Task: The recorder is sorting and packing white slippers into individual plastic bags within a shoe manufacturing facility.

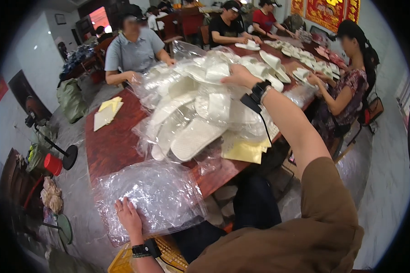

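Observation:
My left hand (129, 217) lies flat, fingers stretched out, on a stack of clear plastic bags (157, 186) at the near corner of the table. Farther off, my right hand (239, 76) reaches over a heap of white slippers (198, 139), many of them in clear plastic. Its fingers close on a white slipper (217, 73) at the top of the heap; part of the grip is hidden by the hand itself. Yellow sheets (243, 152) stick out under the heap's near right side.
The dark red table (107, 154) runs away from me. More cream and yellow sheets (108, 113) lie at its left edge. People sit along both sides; a person in a blue shirt (134, 52) touches the heap. A yellow crate (123, 259) stands below my left arm.

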`<control>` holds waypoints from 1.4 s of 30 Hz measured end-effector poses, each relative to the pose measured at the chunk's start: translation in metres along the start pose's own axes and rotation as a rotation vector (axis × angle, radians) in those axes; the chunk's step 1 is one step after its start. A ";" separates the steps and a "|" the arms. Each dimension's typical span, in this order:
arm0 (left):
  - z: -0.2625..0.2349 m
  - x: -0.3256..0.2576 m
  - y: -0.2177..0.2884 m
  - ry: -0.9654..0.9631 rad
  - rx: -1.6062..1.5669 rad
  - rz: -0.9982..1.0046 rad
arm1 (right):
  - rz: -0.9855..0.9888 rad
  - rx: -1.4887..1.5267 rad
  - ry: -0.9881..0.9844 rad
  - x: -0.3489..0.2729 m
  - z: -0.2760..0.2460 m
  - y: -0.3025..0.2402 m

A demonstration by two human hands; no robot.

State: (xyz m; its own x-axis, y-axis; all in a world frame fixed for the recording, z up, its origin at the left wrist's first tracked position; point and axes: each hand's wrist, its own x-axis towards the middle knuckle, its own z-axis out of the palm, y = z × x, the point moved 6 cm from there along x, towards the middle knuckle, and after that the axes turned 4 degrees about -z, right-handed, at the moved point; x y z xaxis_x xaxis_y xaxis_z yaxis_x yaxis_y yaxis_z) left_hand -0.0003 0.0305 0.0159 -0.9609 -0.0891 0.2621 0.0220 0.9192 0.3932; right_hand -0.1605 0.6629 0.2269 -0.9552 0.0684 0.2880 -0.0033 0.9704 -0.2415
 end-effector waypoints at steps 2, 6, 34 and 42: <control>-0.008 -0.007 -0.007 0.061 -0.003 -0.020 | -0.031 0.091 0.170 0.000 -0.016 -0.013; -0.005 -0.013 -0.013 0.047 -0.030 -0.045 | -0.099 0.375 0.184 -0.029 -0.074 -0.087; -0.021 -0.007 -0.045 -0.083 -1.801 -0.331 | -0.616 0.558 -0.256 -0.265 0.128 -0.347; -0.022 -0.003 -0.048 -0.032 -1.907 -0.360 | -0.193 0.567 -0.496 -0.262 0.139 -0.277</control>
State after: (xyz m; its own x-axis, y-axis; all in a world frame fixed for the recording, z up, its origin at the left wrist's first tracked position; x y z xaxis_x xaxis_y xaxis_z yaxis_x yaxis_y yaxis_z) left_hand 0.0072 -0.0219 0.0152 -0.9916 -0.1226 -0.0420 0.0563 -0.6995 0.7124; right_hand 0.0499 0.3439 0.0891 -0.9426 -0.3311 -0.0431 -0.2061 0.6785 -0.7051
